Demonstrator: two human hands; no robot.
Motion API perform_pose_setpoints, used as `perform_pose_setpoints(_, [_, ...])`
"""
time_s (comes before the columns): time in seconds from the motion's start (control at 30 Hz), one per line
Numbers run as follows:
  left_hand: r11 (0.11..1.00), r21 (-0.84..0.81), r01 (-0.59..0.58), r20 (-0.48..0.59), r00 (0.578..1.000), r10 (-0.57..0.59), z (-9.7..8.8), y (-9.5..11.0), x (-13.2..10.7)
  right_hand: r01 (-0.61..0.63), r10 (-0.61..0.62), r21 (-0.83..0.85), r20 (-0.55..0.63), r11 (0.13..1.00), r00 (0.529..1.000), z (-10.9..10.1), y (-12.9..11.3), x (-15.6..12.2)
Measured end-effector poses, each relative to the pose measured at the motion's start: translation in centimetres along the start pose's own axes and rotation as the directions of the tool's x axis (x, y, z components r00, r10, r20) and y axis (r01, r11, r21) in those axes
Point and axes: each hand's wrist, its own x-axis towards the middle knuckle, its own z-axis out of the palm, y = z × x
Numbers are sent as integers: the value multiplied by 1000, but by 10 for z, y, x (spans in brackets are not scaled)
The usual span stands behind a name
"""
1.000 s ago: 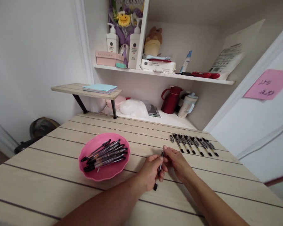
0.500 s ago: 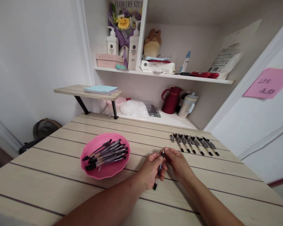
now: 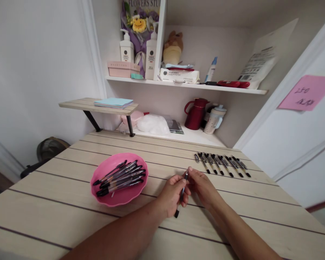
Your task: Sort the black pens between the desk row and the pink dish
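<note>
Both my hands meet over the middle of the wooden table (image 3: 70, 202) around one black pen (image 3: 181, 196). My left hand (image 3: 172, 195) is wrapped round the pen's barrel, whose lower end sticks out below the fist. My right hand (image 3: 202, 186) pinches the pen's upper tip. To the left sits a pink bowl (image 3: 119, 196) holding several black pens (image 3: 121, 177). Further back on the right, several pens lie in a row (image 3: 222, 165) on the table.
Behind the table a small raised shelf (image 3: 97, 105) carries notebooks. Wall shelves hold lotion bottles (image 3: 126, 48), a plush toy, a red jug (image 3: 195, 114) and a cup. A pink note (image 3: 306, 93) sticks to the right wall. A fan (image 3: 50, 148) stands on the floor at left.
Almost nothing: both hands stay on the same pen, only shifting slightly as the camera drifts.
</note>
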Motion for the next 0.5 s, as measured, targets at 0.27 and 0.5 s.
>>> perform_pose_setpoints(0.27, [1000, 2, 6, 6, 1000, -6, 1, 1, 0, 26, -28, 67, 32, 997, 999, 0, 0, -1])
perform_pose_setpoints(0.5, [1000, -4, 25, -4, 1000, -25, -1, -1, 1, 67, -67, 107, -9, 992, 998, 1, 0, 0])
